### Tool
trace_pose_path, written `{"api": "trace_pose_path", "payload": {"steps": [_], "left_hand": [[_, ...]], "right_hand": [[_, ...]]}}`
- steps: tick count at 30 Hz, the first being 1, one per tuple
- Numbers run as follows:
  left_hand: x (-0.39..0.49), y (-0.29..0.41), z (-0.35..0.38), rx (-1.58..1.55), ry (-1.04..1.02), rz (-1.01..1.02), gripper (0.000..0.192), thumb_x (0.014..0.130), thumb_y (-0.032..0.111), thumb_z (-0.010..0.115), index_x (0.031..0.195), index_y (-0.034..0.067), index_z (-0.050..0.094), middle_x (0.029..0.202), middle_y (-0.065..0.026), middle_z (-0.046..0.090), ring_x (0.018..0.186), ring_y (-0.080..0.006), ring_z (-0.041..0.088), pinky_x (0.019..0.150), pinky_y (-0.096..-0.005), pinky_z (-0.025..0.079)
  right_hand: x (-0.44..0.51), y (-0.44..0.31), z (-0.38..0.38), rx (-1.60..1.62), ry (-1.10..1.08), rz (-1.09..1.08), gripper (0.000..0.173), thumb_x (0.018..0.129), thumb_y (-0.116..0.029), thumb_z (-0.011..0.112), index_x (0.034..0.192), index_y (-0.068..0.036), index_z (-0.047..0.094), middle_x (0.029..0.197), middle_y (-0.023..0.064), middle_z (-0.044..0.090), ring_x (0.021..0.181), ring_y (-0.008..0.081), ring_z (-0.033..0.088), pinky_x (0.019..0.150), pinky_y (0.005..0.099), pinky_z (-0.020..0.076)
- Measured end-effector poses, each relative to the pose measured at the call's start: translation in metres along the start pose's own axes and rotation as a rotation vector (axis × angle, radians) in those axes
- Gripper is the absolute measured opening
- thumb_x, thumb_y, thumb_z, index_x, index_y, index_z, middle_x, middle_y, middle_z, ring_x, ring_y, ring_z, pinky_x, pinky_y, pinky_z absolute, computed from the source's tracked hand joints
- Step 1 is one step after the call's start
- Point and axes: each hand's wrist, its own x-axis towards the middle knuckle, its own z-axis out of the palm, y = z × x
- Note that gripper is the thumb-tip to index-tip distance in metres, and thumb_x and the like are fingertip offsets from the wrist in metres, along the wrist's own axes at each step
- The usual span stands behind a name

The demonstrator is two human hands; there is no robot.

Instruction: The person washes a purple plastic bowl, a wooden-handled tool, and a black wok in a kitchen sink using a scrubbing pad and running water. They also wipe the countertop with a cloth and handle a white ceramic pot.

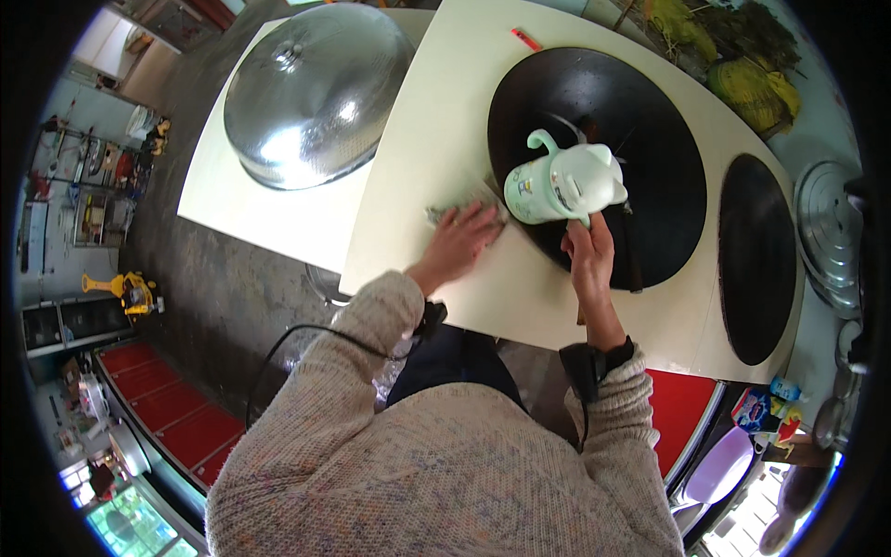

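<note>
My right hand [592, 254] grips the lower handle of a pale green lidded jug [553, 184], which is tilted on its side above a large black wok [661, 202]. The jug's lid is shaped like an animal's head with ears. My left hand [463, 240] lies palm down on a crumpled cloth [438, 214] on the cream stove top [411, 257], left of the wok's rim; the hand is slightly blurred. A dark, stick-like utensil [633, 264] rests inside the wok, partly hidden behind the jug.
A large domed metal lid [320, 97] sits on the counter section at the left. Beyond the wok lies a small red object [525, 39]. A second dark wok or cover [757, 257] is at the right, near stacked metal lids [828, 223]. A cable hangs from my left wrist.
</note>
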Motion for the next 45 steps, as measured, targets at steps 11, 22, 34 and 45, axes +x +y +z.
{"api": "trace_pose_path", "payload": {"steps": [11, 22, 34, 45], "left_hand": [[-0.173, -0.024, -0.028, 0.097, 0.071, -0.603, 0.047, 0.09, 0.022, 0.049, 0.137, 0.023, 0.043, 0.151, -0.008, 0.02, 0.138, -0.0307, 0.021, 0.109, -0.0494, 0.02], [-0.043, -0.075, -0.035, 0.104, 0.049, -0.228, 0.048, 0.09, 0.02, 0.051, 0.136, 0.021, 0.042, 0.15, -0.0068, 0.025, 0.138, -0.0289, 0.02, 0.109, -0.0521, 0.019], [-0.132, -0.072, -0.054, -0.065, 0.042, -0.173, 0.041, 0.086, 0.021, 0.057, 0.127, 0.02, 0.053, 0.147, -0.0059, 0.03, 0.136, -0.0292, 0.026, 0.107, -0.0503, 0.025], [-0.113, -0.039, -0.03, -0.132, -0.141, 0.168, 0.044, 0.084, 0.028, 0.055, 0.127, 0.024, 0.053, 0.144, -0.0009, 0.036, 0.137, -0.0218, 0.027, 0.11, -0.0463, 0.022]], "right_hand": [[0.039, 0.062, 0.094, -0.412, -0.185, -0.018, 0.02, 0.088, -0.019, 0.053, 0.09, 0.0, 0.048, 0.069, 0.0073, 0.05, 0.059, 0.0101, 0.049, 0.055, 0.0277, 0.0414], [0.14, 0.062, 0.16, -0.694, -0.063, -0.109, 0.023, 0.088, -0.021, 0.054, 0.093, 0.001, 0.05, 0.094, 0.027, 0.057, 0.092, 0.0439, 0.054, 0.075, 0.0492, 0.043], [0.137, 0.068, 0.145, -0.773, 0.003, -0.341, 0.044, 0.084, -0.016, 0.063, 0.123, -0.001, 0.047, 0.119, 0.0194, 0.046, 0.093, 0.0259, 0.056, 0.078, 0.03, 0.0494], [0.031, 0.039, 0.09, -0.73, 0.023, -0.176, 0.027, 0.086, -0.004, 0.059, 0.113, -0.004, 0.055, 0.1, 0.0111, 0.057, 0.077, 0.0182, 0.058, 0.065, 0.0279, 0.0494]]}}
